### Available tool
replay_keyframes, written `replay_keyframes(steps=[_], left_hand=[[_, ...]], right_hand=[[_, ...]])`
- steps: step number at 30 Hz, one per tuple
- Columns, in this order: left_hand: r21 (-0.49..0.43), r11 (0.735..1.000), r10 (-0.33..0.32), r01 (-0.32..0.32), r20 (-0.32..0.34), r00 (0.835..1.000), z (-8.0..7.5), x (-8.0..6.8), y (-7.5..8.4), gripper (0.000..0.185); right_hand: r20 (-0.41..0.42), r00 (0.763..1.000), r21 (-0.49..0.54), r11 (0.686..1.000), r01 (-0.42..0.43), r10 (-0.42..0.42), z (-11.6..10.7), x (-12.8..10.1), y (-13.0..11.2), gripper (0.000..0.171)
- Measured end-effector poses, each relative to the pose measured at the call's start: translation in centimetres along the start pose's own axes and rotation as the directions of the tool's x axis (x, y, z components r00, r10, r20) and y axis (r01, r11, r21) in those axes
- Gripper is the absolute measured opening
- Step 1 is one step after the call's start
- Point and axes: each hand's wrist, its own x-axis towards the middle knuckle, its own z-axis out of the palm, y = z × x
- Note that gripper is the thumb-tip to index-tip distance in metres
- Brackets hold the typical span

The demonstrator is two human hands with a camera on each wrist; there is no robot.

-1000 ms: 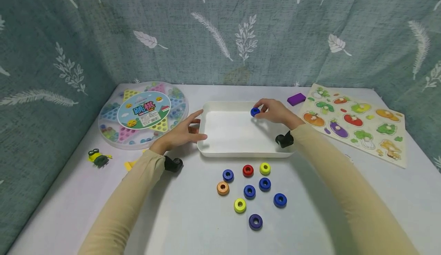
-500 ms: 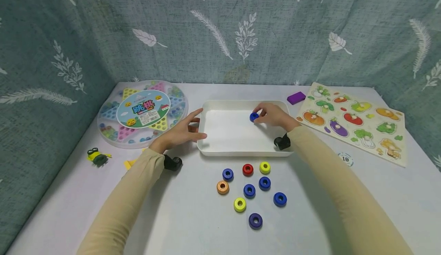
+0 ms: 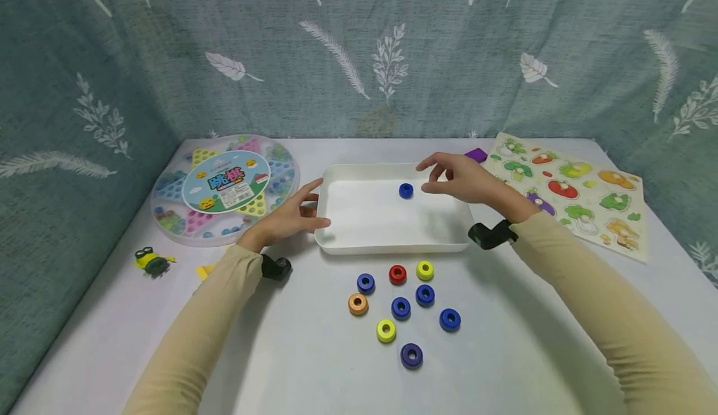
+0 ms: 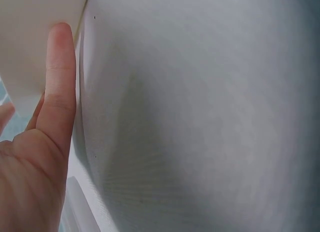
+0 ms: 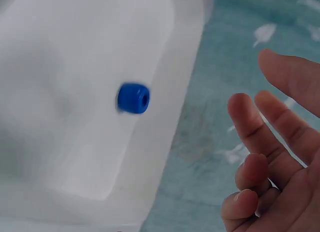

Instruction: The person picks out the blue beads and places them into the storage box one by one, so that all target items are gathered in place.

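A blue ring-shaped bead [image 3: 406, 190] lies inside the white tray [image 3: 359, 249], toward its back right. To the right of that bead my right hand [image 3: 462, 178] hovers over the tray's right side, fingers apart and holding nothing. In the right wrist view the same blue bead [image 5: 133, 98] sits well away from the fingertips [image 5: 241, 103]. My left hand [image 3: 288, 217] rests its thumb and fingers against the tray's left edge. The left wrist view shows one straight finger [image 4: 61, 74] along the tray wall [image 4: 30, 47].
Several loose beads, including an orange bead [image 3: 358, 304] and a red bead [image 3: 397, 274], lie in front of the tray. A round board game box [image 3: 224, 181] is at left, near a frog toy [image 3: 153, 262]. A vegetable puzzle board [image 3: 578, 197] and purple block [image 3: 475, 155] are at right.
My right hand has let go of the blue bead, which now lies in the tray, and has drawn back to the right with its fingers spread. The left hand stays at the tray edge.
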Motion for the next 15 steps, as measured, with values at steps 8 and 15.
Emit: replay_keyframes(steps=[8,15], left_hand=[[0.013,1.000,-0.003,0.004,-0.006,1.000,0.0,-0.1,0.1,0.092],[0.016,1.000,0.003,-0.003,-0.005,1.000,0.0,-0.1,0.0,0.092]], right_hand=[[-0.007,0.992,-0.020,0.992,0.126,-0.126,1.5,-7.5,-0.5,0.033],[0.100,0.988,0.067,0.992,0.109,-0.115,4.6,-12.1,0.8,0.034]])
